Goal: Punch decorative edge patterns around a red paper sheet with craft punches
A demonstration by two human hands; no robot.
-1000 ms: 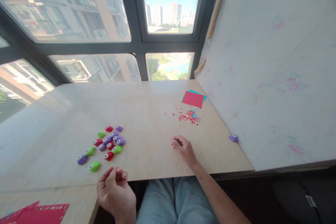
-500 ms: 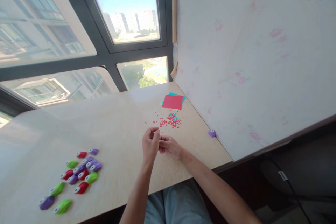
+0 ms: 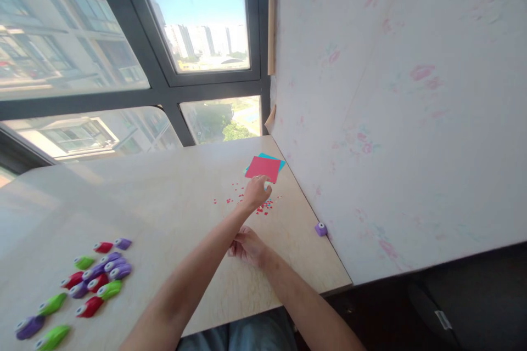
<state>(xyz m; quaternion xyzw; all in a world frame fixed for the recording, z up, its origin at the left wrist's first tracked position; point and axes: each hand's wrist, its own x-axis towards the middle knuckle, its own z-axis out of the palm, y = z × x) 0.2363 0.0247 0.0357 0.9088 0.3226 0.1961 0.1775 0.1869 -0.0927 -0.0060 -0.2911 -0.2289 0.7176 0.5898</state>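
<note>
My left hand point(image 3: 257, 191) is stretched forward over the scattered paper bits, its fingertips at the near edge of a red paper sheet point(image 3: 263, 168). A gap shows between thumb and fingers, and I see nothing in them. Under the red sheet lies a blue sheet point(image 3: 281, 164), its corners sticking out. Small red and blue paper bits point(image 3: 264, 208) are spread on the table, partly covered by my left hand. Close to me, my right hand point(image 3: 249, 247) rests low with its fingers curled together; what they hold, if anything, is hidden by the left forearm.
Several purple, red and green craft punches point(image 3: 99, 283) lie in a group at the left of the wooden table point(image 3: 173, 219). One purple punch point(image 3: 321, 228) sits by the flowered wall point(image 3: 370, 120) at the right edge. Windows point(image 3: 206, 16) rise behind the table.
My left hand has left my right hand and moved forward to the red sheet. My right hand stays low and curled. The view has shifted slightly.
</note>
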